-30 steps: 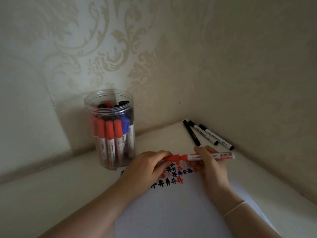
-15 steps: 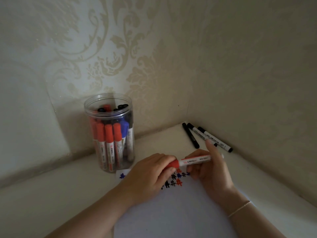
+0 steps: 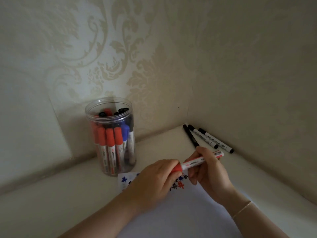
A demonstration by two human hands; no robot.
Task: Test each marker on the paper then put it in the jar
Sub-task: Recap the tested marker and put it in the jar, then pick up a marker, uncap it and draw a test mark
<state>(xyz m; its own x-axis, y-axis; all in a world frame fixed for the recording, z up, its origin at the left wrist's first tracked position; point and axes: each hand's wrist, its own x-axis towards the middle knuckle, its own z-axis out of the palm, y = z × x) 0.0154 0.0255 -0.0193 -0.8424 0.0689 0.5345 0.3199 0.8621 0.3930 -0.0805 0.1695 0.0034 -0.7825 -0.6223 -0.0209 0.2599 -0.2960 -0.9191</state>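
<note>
A red marker [image 3: 197, 161] with a white barrel lies level between both hands, just above the white paper [image 3: 180, 212]. My left hand [image 3: 154, 182] grips its red cap [image 3: 177, 168]. My right hand [image 3: 209, 170] holds the barrel, fingers curled round it. The paper's top edge carries small red, blue and black test marks [image 3: 178, 184], partly hidden by my hands. A clear plastic jar [image 3: 111, 134] stands upright at the back left, open-topped, with several red, blue and black markers in it.
Three black-capped markers [image 3: 205, 138] lie side by side in the back right corner of the white surface, near the wall. Patterned walls close in behind and on the right. A bracelet is on my right wrist.
The view has tilted down slightly. My right hand has shifted along the barrel and tilted the marker's tail end up a little; my left hand keeps its hold on the cap.
</note>
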